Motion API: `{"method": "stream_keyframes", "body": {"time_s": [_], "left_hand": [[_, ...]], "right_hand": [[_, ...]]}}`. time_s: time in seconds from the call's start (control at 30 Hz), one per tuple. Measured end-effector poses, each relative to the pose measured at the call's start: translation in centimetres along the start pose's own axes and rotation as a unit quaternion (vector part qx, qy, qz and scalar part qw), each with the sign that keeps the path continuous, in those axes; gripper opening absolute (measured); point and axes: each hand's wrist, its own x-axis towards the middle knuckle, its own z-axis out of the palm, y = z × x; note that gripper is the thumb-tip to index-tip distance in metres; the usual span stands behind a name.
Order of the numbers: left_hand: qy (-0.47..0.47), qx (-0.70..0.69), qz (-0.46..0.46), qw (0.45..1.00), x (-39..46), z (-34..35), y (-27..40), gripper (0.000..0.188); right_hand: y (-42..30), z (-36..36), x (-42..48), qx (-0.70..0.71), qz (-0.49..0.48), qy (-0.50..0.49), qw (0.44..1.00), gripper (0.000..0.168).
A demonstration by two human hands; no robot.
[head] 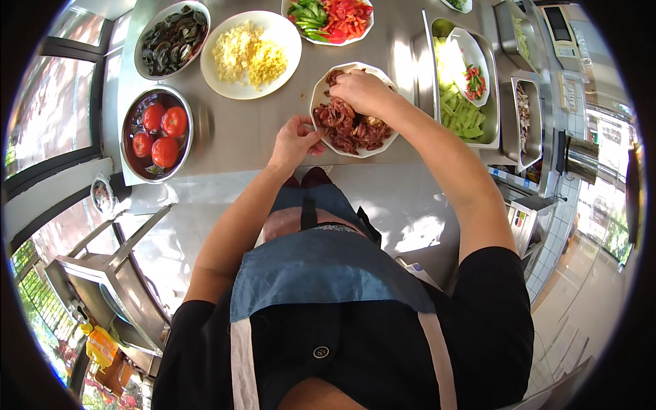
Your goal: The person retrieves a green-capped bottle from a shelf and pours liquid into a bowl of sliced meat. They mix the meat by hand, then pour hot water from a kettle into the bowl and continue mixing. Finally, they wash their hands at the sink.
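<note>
A white bowl (382,147) with a faceted rim sits near the front edge of the steel worktable. It holds dark red, moist pieces of raw meat (348,134). My right hand (361,92) reaches over its far side, with curled fingers gathered on some of the meat; the fingertips are partly hidden. At the bowl's left rim is my left hand (297,141), its thumb and fingers bent around the edge. Left of the bowl stands a white plate (210,77) with two heaps of minced yellowish food, probably garlic and ginger.
A steel bowl (189,136) holds several tomatoes in liquid. Beyond it stands a bowl of black fungus (174,41). Cut green and red peppers (346,20) fill a far dish. To the right, a steel tray (494,138) contains green vegetable pieces and a white dish (456,43) of chopped chillies.
</note>
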Motion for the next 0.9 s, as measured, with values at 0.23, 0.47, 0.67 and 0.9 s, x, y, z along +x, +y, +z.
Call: {"method": "stream_keyframes", "body": {"time_s": [0.23, 0.47, 0.67, 0.9], "left_hand": [[0.0, 0.002, -0.001, 1.0, -0.2, 0.2, 0.1, 0.027], [-0.009, -0.009, -0.007, 1.0, 0.0, 0.1, 0.2, 0.029], [-0.006, -0.009, -0.003, 1.0, 0.2, 0.1, 0.2, 0.028], [-0.004, -0.022, 0.001, 1.0, 0.5, -0.2, -0.8, 0.031]], "right_hand": [[-2.9, -0.9, -8.1, 0.165, 0.186, 0.227, 0.942, 0.042], [-5.3, 4.4, -9.4, 0.009, 0.179, 0.202, 0.963, 0.038], [-5.2, 3.8, -5.9, 0.125, 0.299, 0.319, 0.891, 0.034], [-7.8, 1.8, -10.3, 0.227, 0.227, 0.155, 0.934, 0.074]]}}
